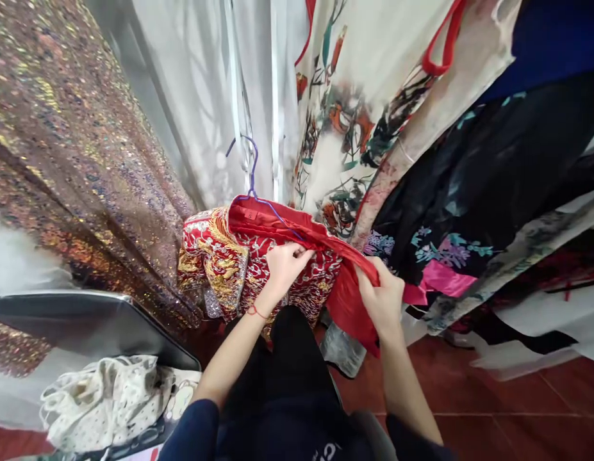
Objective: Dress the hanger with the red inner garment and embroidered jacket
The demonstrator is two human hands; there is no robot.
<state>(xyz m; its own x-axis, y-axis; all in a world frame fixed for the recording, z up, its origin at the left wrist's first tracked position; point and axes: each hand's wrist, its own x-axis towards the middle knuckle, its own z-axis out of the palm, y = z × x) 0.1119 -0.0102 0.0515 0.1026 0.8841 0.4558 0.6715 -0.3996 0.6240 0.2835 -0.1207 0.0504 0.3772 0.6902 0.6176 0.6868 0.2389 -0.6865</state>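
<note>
A red skirt (297, 282) with gold and silver embroidery lies across my lap, its waistband turned toward the hanging clothes. A purple wire hanger (254, 168) sits inside the waist, hook sticking up. My left hand (286, 267) is closed at the waistband's near edge, thumb and fingertips pinching the red cloth by the hanger's right end. Farther right, my right hand (382, 291) grips the plain red end of the waistband (349, 253), with red lining hanging below it. Part of the hanger is hidden in the fabric.
Sequined cloth (85, 160) hangs at left, white fabric (191, 83) and a floral-print dress (345, 128) ahead, dark garments (470, 186) at right. A black chair (147, 326) at lower left holds a spotted white cloth bundle (104, 403). The floor (470, 410) is red tile.
</note>
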